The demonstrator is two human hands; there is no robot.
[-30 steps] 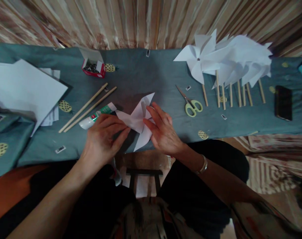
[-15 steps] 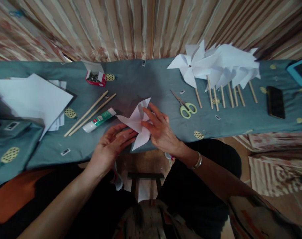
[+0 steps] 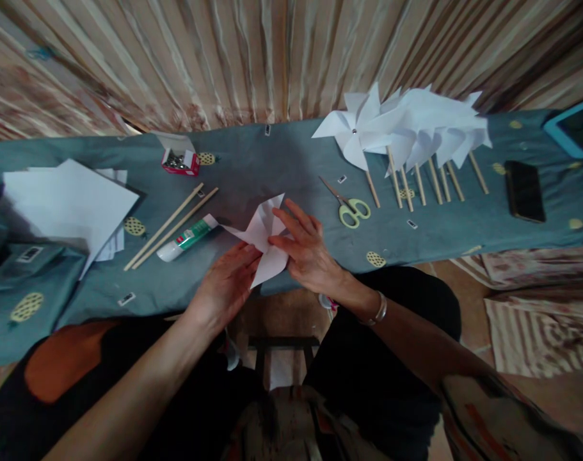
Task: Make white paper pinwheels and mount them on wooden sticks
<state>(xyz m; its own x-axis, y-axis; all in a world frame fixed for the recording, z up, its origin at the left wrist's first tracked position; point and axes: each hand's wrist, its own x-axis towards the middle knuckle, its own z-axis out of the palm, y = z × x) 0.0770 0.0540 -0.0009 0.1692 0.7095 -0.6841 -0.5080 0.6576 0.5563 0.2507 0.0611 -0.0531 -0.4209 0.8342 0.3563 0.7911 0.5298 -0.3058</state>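
Observation:
Between my hands, close to the table's front edge, is a white paper pinwheel (image 3: 261, 237) with pointed blades and no stick visible on it. My left hand (image 3: 228, 282) supports it from the lower left, its fingertips partly hidden beneath the paper. From the right, my right hand (image 3: 310, 250) presses thumb and fingers onto the centre and right blades. Left of the pinwheel lies a white and green glue stick (image 3: 188, 238). Beyond that are two thin wooden sticks (image 3: 169, 224). Scissors (image 3: 349, 208) with light green handles rest to the right.
White paper sheets (image 3: 65, 198) are stacked at the left. An open red box (image 3: 180, 161) holds small metal pieces. Several finished pinwheels (image 3: 411, 128) on sticks lie back right, near a dark phone (image 3: 525, 191) and a blue-framed device (image 3: 576, 128). A curtain (image 3: 253, 64) hangs behind the table.
The view has shifted slightly, so the table items appear moved a little. My left fingers have drawn in closer under the pinwheel; my right hand keeps its hold at the centre.

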